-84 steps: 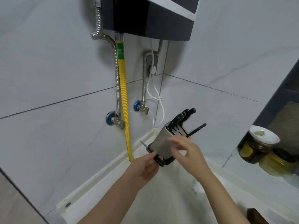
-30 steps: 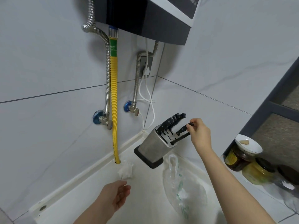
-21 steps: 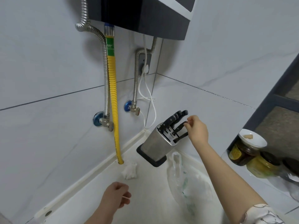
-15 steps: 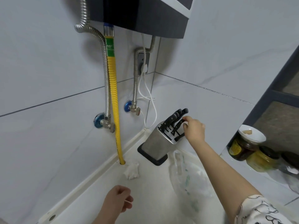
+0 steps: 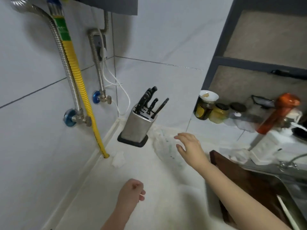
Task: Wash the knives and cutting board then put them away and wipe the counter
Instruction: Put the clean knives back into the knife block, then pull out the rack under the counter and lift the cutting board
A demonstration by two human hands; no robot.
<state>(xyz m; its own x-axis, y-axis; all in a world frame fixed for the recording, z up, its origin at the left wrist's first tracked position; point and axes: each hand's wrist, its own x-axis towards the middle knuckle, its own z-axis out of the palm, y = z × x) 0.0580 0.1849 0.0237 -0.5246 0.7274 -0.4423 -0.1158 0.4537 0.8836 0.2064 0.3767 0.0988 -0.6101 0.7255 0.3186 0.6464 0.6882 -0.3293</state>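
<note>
Since the brushed-steel knife block with a black base (image 5: 135, 126) stands upright in the tiled corner, centre of frame, w/ several black-handled knives (image 5: 150, 101) seated in its slots, the knife part looks done, as best I can judge. Handles lean up and to the right; no blade lies loose on the white countertop (image 5: 103, 193) that I can see.

Still left, by my reckoning: the dark brown wooden cutting board (image 5: 245, 181) leans at the lower right, its lower end in the stainless-steel sink (image 5: 292, 188), partly hidden behind the forearm, so it isn't put away yet. Can't tell if it's been washed. Counter wipe also seems outstanding: a small crumpled white tissue wad (image 5: 118, 159) sits just beside the foot of the yellow corrugated hose (image 5: 78, 77) at centre-left, and a thin clear plastic bag w/ green print (image 5: 163, 146) lies flat just right of the block.

Right hand (image 5: 189, 146), centre-right, hovers above that bag, palm down, fingers spread and relaxed, gripping nothing, apart from the block. Left hand (image 5: 131, 192), bottom centre, is held over the counter w/ fingers curled in; something tiny and pale shows at the fingertips, but too small to say what, or whether it's pinched.
</note>
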